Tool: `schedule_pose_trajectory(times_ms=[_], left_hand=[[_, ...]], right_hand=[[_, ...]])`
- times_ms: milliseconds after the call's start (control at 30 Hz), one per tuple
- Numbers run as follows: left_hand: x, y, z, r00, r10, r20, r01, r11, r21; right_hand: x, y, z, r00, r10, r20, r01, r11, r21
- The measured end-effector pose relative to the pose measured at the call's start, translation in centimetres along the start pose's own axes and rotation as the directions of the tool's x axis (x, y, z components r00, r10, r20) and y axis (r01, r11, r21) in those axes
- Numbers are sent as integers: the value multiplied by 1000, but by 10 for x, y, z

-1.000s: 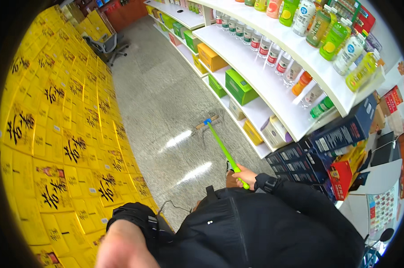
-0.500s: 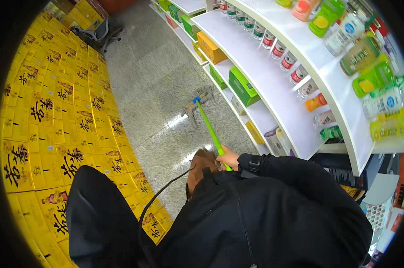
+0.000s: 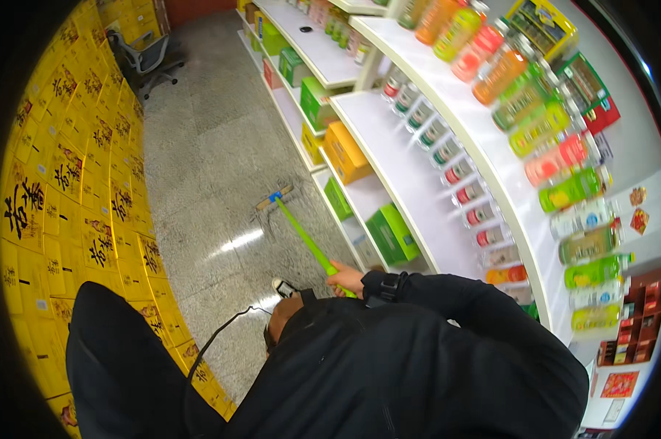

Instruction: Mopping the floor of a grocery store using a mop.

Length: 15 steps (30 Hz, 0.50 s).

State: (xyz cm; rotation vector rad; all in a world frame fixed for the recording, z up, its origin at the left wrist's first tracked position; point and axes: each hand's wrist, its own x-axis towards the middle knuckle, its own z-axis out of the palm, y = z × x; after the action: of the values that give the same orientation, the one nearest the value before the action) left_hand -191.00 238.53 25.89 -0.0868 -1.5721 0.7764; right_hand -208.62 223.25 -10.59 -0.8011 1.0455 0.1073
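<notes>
My right hand (image 3: 345, 279) is wrapped round the bright green handle (image 3: 305, 241) of a mop. The handle slants away from me to a blue joint and a flat, greyish-brown mop head (image 3: 263, 204), which rests on the grey speckled floor (image 3: 198, 161). Dark strands or wet marks show beside the head; I cannot tell which. A black band circles my right wrist. My left sleeve (image 3: 118, 358) is bent at the lower left, and my left hand is out of sight.
Yellow cartons (image 3: 59, 168) are stacked along the left. White shelves (image 3: 447, 234) with bottles and green and orange boxes line the right. An office chair (image 3: 144, 58) stands at the far left. A black cord (image 3: 206, 344) hangs by my body; a black-and-white shoe (image 3: 283, 286) shows below.
The view has shifted, showing more of the far aisle and upper shelf. The mop head now appears farther left and lower in the picture. My right hand still grips the handle.
</notes>
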Motion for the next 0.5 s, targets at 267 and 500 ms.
schedule_pose_trajectory(times_ms=[267, 500], left_hand=[[-70, -108, -60, 980, -196, 41, 199, 974, -111], [-126, -192, -103, 957, -271, 107, 276, 960, -39]], right_hand=[[77, -107, 58, 999, 25, -25, -24, 1000, 12], [150, -192, 79, 997, 71, 10, -72, 995, 66]])
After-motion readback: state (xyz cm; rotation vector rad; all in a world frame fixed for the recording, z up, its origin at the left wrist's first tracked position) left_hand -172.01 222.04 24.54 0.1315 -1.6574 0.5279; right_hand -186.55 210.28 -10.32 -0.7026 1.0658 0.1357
